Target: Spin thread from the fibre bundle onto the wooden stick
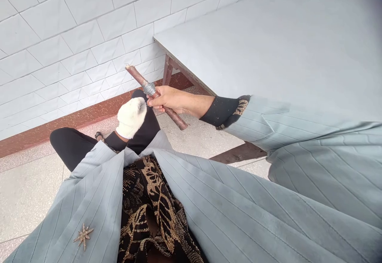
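My right hand (163, 99) is wrapped round a brown wooden stick (176, 119), which slants from upper left to lower right. Thin grey wire (149, 88) is wound in a coil about the stick, touching my right fingers on its upper side. Just left of the coil, my left hand (131, 116) wears a white knitted glove and is closed in a fist. What it holds, if anything, is hidden inside the glove's curled fingers. The stick's upper end (129, 68) looks pale and roughly cut.
A pale-topped table (268, 36) with a brown wooden frame stands at the right, its corner beyond the stick. White tiled wall (74, 36) rises ahead, above a reddish-brown skirting (44, 135). My dark-clad knees (73, 143) are below my hands, over a speckled floor (26, 199).
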`<control>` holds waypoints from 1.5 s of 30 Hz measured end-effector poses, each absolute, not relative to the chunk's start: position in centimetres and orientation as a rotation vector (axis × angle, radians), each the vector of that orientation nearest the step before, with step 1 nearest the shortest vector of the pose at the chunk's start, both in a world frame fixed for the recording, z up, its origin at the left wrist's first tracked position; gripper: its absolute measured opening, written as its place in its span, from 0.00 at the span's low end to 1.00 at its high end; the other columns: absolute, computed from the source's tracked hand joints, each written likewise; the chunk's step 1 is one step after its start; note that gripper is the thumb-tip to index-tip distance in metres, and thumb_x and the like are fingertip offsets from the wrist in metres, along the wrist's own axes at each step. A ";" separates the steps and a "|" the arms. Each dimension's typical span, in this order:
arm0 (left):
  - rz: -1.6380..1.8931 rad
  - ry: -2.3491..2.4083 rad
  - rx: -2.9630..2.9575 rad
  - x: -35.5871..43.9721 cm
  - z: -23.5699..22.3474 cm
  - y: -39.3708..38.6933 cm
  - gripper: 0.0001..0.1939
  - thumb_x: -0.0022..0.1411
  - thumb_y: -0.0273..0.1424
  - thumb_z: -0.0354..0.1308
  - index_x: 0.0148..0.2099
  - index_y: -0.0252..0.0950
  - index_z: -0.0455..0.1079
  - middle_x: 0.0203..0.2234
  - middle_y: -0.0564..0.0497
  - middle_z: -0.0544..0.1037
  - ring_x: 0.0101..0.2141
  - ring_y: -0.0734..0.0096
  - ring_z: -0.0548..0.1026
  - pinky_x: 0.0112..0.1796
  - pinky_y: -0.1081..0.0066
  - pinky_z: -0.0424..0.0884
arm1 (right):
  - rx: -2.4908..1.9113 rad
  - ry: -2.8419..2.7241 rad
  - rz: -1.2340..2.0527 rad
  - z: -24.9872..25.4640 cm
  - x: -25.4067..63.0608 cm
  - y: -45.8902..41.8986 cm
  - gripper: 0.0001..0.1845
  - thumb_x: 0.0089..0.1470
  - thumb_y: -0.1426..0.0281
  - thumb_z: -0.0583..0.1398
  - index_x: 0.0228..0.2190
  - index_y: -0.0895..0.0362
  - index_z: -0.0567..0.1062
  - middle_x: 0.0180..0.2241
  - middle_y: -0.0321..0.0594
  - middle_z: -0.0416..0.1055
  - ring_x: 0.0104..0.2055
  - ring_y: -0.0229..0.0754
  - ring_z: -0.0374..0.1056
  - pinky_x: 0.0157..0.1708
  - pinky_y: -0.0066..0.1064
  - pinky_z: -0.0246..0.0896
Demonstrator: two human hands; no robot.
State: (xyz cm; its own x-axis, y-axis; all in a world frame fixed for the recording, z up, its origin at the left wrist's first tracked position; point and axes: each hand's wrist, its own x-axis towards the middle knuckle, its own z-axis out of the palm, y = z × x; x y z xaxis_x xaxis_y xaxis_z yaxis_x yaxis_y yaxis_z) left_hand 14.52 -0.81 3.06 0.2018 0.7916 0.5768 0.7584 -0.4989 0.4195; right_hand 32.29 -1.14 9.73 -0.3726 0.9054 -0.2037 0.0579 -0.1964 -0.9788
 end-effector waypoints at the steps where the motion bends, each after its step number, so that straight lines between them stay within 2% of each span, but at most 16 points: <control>1: 1.196 1.568 2.378 14.6 3.1 -0.9 0.08 0.65 0.29 0.57 0.44 0.36 0.76 0.40 0.45 0.83 0.40 0.62 0.80 0.46 0.64 0.73 | -1.163 -1.395 1.655 9.8 32.3 -1.2 0.17 0.54 0.84 0.64 0.35 0.56 0.64 0.20 0.28 0.60 0.18 0.29 0.54 0.16 0.22 0.51; 4: 1.219 1.422 2.245 14.5 3.8 -1.1 0.10 0.63 0.26 0.55 0.44 0.37 0.76 0.38 0.48 0.82 0.38 0.66 0.79 0.46 0.66 0.73 | -1.147 -1.385 1.677 10.0 32.5 -1.1 0.18 0.54 0.83 0.66 0.36 0.55 0.64 0.20 0.28 0.60 0.19 0.29 0.54 0.16 0.21 0.52; 7: 1.134 1.080 2.004 13.9 4.5 -1.0 0.10 0.58 0.23 0.54 0.40 0.36 0.75 0.31 0.51 0.80 0.32 0.70 0.77 0.41 0.68 0.74 | -1.152 -1.395 1.698 10.0 32.9 -0.8 0.18 0.53 0.83 0.67 0.36 0.56 0.65 0.20 0.28 0.61 0.18 0.29 0.54 0.16 0.21 0.53; 9: 1.044 0.852 1.794 13.4 4.8 -0.8 0.08 0.56 0.24 0.55 0.37 0.35 0.74 0.27 0.52 0.77 0.28 0.72 0.76 0.36 0.69 0.74 | -1.159 -1.416 1.716 9.9 33.1 -0.6 0.17 0.53 0.83 0.66 0.36 0.56 0.65 0.20 0.28 0.61 0.18 0.29 0.54 0.16 0.21 0.53; 12: 0.929 0.654 1.572 12.8 4.9 -0.4 0.08 0.61 0.32 0.58 0.37 0.33 0.75 0.27 0.50 0.77 0.27 0.72 0.76 0.33 0.69 0.75 | -1.171 -1.479 1.729 9.9 33.2 -0.4 0.17 0.52 0.83 0.67 0.36 0.57 0.65 0.20 0.28 0.62 0.18 0.28 0.54 0.16 0.21 0.52; 15: 0.859 0.659 1.543 12.3 5.0 -0.1 0.12 0.63 0.38 0.62 0.37 0.32 0.75 0.30 0.49 0.79 0.28 0.73 0.77 0.33 0.70 0.75 | -1.167 -1.562 1.742 10.0 33.4 -0.4 0.18 0.51 0.81 0.69 0.35 0.57 0.66 0.22 0.29 0.64 0.18 0.28 0.55 0.16 0.21 0.52; 19: 0.735 0.701 1.623 11.7 5.6 0.2 0.11 0.58 0.36 0.68 0.38 0.32 0.77 0.26 0.50 0.79 0.28 0.74 0.78 0.33 0.74 0.74 | -1.169 -1.680 1.716 10.2 33.5 -0.6 0.17 0.49 0.80 0.69 0.33 0.56 0.67 0.21 0.30 0.64 0.18 0.28 0.55 0.16 0.21 0.52; 24: 0.556 0.676 1.533 11.8 5.8 0.4 0.19 0.60 0.45 0.65 0.37 0.31 0.78 0.26 0.46 0.81 0.26 0.71 0.79 0.30 0.72 0.75 | -1.172 -1.861 1.604 10.4 33.4 -0.9 0.16 0.46 0.81 0.69 0.29 0.56 0.68 0.19 0.29 0.61 0.18 0.30 0.54 0.16 0.23 0.51; 30: 0.544 0.711 1.436 12.4 5.4 0.2 0.14 0.54 0.38 0.69 0.35 0.31 0.76 0.24 0.48 0.79 0.25 0.73 0.77 0.30 0.71 0.74 | -1.168 -1.975 1.560 10.2 33.3 -0.4 0.15 0.44 0.83 0.68 0.27 0.56 0.69 0.18 0.29 0.63 0.17 0.30 0.56 0.16 0.23 0.51; 35: 0.548 0.707 1.629 12.2 5.7 0.2 0.08 0.57 0.33 0.64 0.36 0.33 0.73 0.26 0.49 0.78 0.27 0.72 0.76 0.33 0.70 0.73 | -1.210 -1.914 1.564 9.8 33.3 -0.3 0.16 0.45 0.84 0.67 0.28 0.56 0.68 0.19 0.30 0.63 0.17 0.30 0.56 0.16 0.23 0.51; 38: 0.670 0.776 2.006 12.4 5.4 0.1 0.04 0.59 0.30 0.60 0.34 0.34 0.72 0.30 0.49 0.78 0.32 0.70 0.76 0.38 0.66 0.73 | -1.222 -1.764 1.614 9.7 33.4 -0.5 0.16 0.47 0.84 0.67 0.29 0.56 0.67 0.19 0.29 0.61 0.17 0.29 0.54 0.15 0.23 0.51; 42: 0.980 1.004 2.620 12.7 3.5 0.0 0.05 0.63 0.30 0.57 0.34 0.37 0.72 0.32 0.45 0.76 0.39 0.61 0.76 0.45 0.58 0.72 | -1.256 -1.487 1.689 9.3 33.6 -0.1 0.18 0.48 0.83 0.68 0.32 0.56 0.66 0.19 0.28 0.60 0.18 0.29 0.55 0.17 0.22 0.54; 45: 1.022 1.051 2.818 12.7 2.2 0.1 0.07 0.66 0.32 0.56 0.38 0.38 0.74 0.34 0.41 0.77 0.42 0.56 0.77 0.49 0.52 0.71 | -1.269 -1.340 1.743 9.0 33.7 0.3 0.17 0.51 0.84 0.66 0.33 0.57 0.65 0.19 0.28 0.59 0.18 0.29 0.55 0.18 0.21 0.56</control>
